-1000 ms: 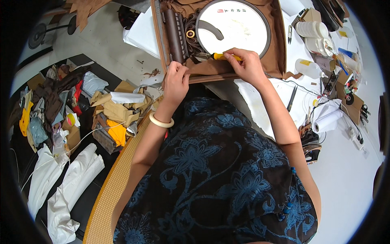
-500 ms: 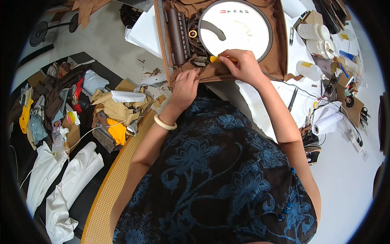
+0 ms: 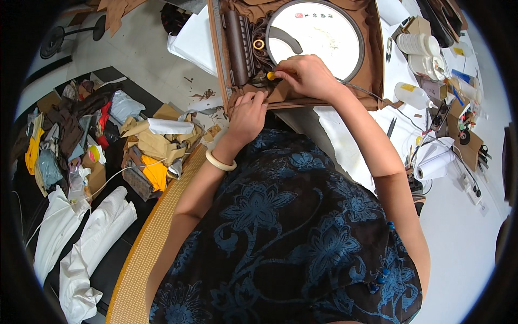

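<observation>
A shallow box [image 3: 302,103] lined with brown cloth lies at the top middle. My right hand [image 3: 310,78] is closed around the yellow handle [image 3: 271,75] of a small corded iron. The iron's dark head is mostly hidden in shadow, low over the lining near the box's front left corner. My left hand [image 3: 248,114] lies on the cloth at the front rim, fingers a little apart; its thumb is hidden. Inside the box are a round white panel [image 3: 329,38] with a dark rim, a dark brown roll-shaped piece [image 3: 237,48] and a small ringed bead [image 3: 259,45].
A cord [image 3: 372,94] runs right from my right hand. White bottles [image 3: 413,94], stacked white tubs [image 3: 418,43] and a white roll [image 3: 431,167] stand on the right side of the table. On the left are fabric scraps [image 3: 70,124], crumpled paper [image 3: 156,146] and white rolled sheets [image 3: 97,232].
My right hand has moved slightly left and away from me with the iron, toward the box's left corner. My left hand stays at the front rim.
</observation>
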A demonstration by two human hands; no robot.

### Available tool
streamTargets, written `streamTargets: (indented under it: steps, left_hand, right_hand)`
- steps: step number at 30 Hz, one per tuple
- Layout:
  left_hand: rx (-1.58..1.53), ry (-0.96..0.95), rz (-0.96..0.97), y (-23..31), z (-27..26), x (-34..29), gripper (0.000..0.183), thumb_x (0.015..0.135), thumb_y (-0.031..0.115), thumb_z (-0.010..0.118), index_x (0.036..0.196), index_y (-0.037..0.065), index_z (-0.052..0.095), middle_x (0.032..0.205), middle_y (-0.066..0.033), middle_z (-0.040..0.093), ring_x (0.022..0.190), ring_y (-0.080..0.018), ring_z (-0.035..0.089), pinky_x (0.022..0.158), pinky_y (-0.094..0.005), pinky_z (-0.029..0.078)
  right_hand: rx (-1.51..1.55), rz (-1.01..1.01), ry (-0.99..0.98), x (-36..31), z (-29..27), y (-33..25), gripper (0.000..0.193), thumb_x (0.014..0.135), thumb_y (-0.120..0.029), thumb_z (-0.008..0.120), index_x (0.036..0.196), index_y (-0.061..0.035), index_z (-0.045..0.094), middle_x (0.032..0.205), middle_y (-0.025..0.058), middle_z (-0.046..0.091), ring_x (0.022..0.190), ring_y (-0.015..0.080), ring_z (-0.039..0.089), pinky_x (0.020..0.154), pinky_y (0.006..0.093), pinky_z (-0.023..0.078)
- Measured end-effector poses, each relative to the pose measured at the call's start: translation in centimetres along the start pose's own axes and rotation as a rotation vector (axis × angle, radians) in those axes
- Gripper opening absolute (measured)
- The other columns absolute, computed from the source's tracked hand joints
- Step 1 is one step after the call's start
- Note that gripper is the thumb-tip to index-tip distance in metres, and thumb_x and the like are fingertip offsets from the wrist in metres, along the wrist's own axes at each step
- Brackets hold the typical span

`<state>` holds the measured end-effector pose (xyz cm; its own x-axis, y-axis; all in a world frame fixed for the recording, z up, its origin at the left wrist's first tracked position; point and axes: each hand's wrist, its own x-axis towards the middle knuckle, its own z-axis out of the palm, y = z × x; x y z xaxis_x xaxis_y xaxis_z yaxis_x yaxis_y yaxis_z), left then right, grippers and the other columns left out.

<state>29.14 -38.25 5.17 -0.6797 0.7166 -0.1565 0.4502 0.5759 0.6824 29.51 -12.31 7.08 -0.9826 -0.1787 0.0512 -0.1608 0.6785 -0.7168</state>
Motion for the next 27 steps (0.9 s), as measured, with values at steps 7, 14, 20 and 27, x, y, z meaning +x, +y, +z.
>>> streamTargets:
  steps: [7, 14, 20, 27]
  left_hand:
    - [-0.035, 0.055, 0.04, -0.3, 0.3, -0.3, 0.016, 0.105, 0.015, 0.062, 0.11, 0.001, 0.067, 0.103, -0.0207, 0.071, 0.1, -0.0407, 0.066, 0.092, -0.0505, 0.05]
    - [-0.038, 0.059, 0.088, 0.0, -0.2, -0.1, 0.022, 0.102, 0.022, 0.07, 0.102, 0.0, 0.067, 0.095, -0.0174, 0.071, 0.096, -0.0377, 0.067, 0.089, -0.0482, 0.051]
    - [-0.009, -0.019, 0.078, 0.5, -1.1, 0.1, 0.032, 0.099, 0.031, 0.075, 0.106, 0.0, 0.069, 0.097, -0.0175, 0.071, 0.098, -0.0383, 0.066, 0.091, -0.0482, 0.051]
    - [0.248, -0.045, 0.22, -0.6, -3.4, 1.2, 0.05, 0.097, 0.041, 0.076, 0.116, -0.005, 0.07, 0.111, -0.0191, 0.071, 0.111, -0.0398, 0.065, 0.108, -0.0481, 0.05]
  right_hand:
    - [-0.015, 0.054, -0.076, -0.9, -1.2, 0.0, 0.019, 0.098, -0.022, 0.075, 0.099, -0.0042, 0.081, 0.083, 0.0164, 0.077, 0.077, 0.0367, 0.074, 0.075, 0.0443, 0.059]
    - [0.051, 0.045, -0.042, -1.3, -1.5, -0.3, 0.018, 0.097, -0.02, 0.075, 0.1, -0.0031, 0.081, 0.085, 0.0157, 0.078, 0.079, 0.0375, 0.073, 0.075, 0.0442, 0.059]
    - [0.079, 0.087, 0.009, -1.1, 0.1, -0.3, 0.018, 0.098, -0.02, 0.073, 0.102, -0.0043, 0.081, 0.084, 0.0154, 0.077, 0.077, 0.0373, 0.073, 0.073, 0.0447, 0.059]
    - [0.05, 0.101, -0.054, -3.1, -0.2, -0.4, 0.018, 0.099, -0.021, 0.073, 0.103, -0.0058, 0.081, 0.082, 0.0148, 0.077, 0.074, 0.037, 0.073, 0.072, 0.0447, 0.059]
